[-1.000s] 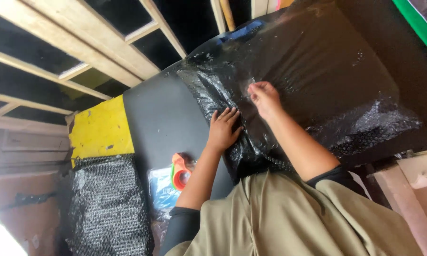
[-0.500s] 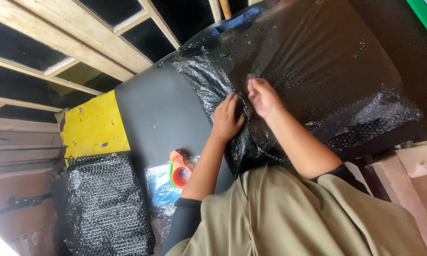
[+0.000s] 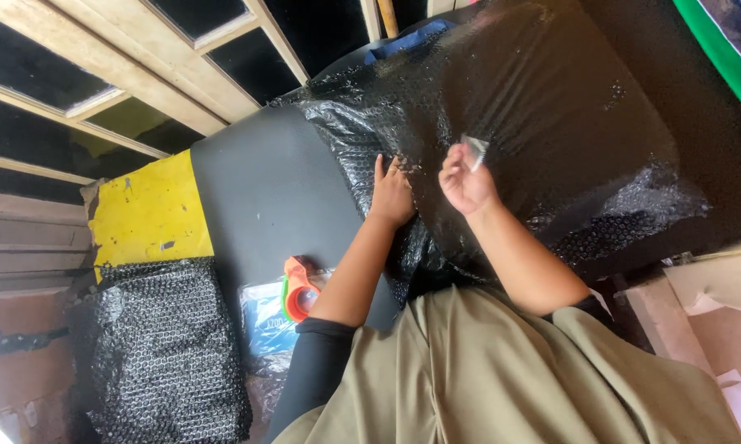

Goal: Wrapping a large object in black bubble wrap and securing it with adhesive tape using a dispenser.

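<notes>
On the grey table (image 3: pixel 263 205), a bulky bundle wrapped in black bubble wrap (image 3: pixel 551 123) lies directly ahead of both hands. The left hand (image 3: pixel 392 193) presses flat on its near edge; the right hand (image 3: pixel 465 182), just beside, pinches a small clear tape piece (image 3: pixel 474 151) above it.

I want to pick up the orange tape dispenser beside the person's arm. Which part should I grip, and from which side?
Probably grip the orange tape dispenser by its curved orange body, coming from the open grey surface above it. The left hand and forearm block the right side, and the blue plastic bag lies below.
</notes>
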